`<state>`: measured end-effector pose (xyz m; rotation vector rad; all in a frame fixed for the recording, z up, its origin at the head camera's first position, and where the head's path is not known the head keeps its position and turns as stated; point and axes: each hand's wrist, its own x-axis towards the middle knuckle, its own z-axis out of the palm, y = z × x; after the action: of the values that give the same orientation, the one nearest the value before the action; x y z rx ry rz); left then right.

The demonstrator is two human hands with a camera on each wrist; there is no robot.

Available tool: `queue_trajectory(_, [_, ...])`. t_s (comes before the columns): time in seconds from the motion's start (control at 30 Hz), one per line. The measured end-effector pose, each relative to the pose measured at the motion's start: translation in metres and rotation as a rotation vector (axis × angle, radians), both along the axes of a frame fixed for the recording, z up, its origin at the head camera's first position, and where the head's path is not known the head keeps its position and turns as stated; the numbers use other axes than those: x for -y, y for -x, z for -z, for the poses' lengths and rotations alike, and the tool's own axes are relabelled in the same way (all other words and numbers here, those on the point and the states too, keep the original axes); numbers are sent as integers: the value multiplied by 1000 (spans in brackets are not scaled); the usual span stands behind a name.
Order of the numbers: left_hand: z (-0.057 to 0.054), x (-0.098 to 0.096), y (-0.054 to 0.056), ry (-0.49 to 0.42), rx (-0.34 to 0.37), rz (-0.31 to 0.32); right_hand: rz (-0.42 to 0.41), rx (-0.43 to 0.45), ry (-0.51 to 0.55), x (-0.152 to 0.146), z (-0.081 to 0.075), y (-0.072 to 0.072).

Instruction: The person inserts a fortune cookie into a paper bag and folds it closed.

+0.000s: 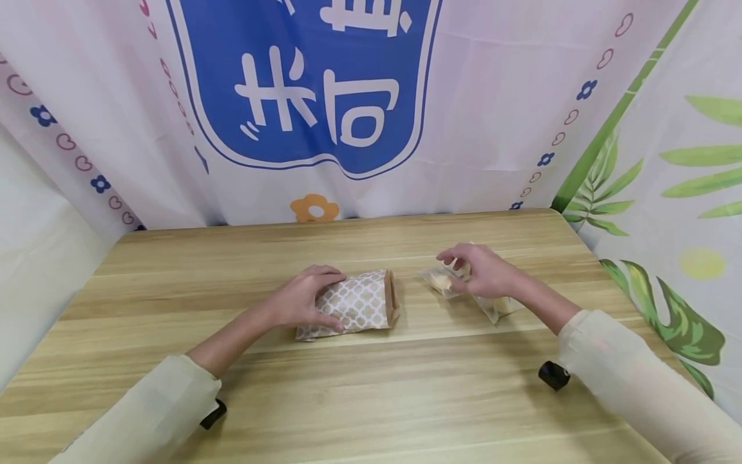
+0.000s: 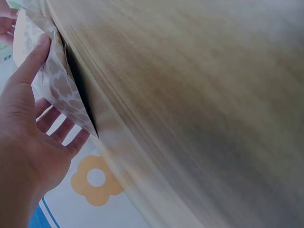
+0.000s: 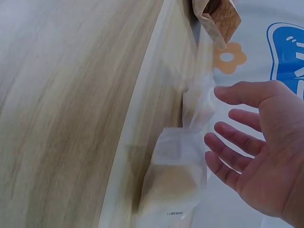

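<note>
A brown paper bag [image 1: 362, 299] with a white lattice pattern lies on its side on the table, its mouth facing right. My left hand [image 1: 304, 298] holds it near the closed end, thumb along the near side and fingers at the far side. To the right are two small clear packets, each with a pale yellowish piece inside. My right hand [image 1: 487, 270] hovers over them with fingers spread and loosely bent. Its thumb tip overlaps the farther packet [image 3: 199, 102] in the right wrist view. The nearer packet [image 3: 173, 185] has a printed date and lies below the fingers.
The wood-grain table [image 1: 371, 399] ends at a hanging cloth [image 1: 493, 116] with a blue printed sign and an orange flower. Another cloth [image 1: 684, 225] with green leaves hangs on the right. Black wrist-camera parts [image 1: 554, 375] stick out below the sleeves.
</note>
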<state>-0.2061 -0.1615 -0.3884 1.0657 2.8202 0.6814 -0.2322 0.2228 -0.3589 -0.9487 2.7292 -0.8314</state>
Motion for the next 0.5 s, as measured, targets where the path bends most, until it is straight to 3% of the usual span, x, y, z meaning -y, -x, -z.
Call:
queue_trajectory(0.2, [0,0,0,9,0,6,-11,70,-31,0,2,5])
queue_trajectory(0.5, [-1,-1,0,8,10,6,-14,89,-49,3,5,11])
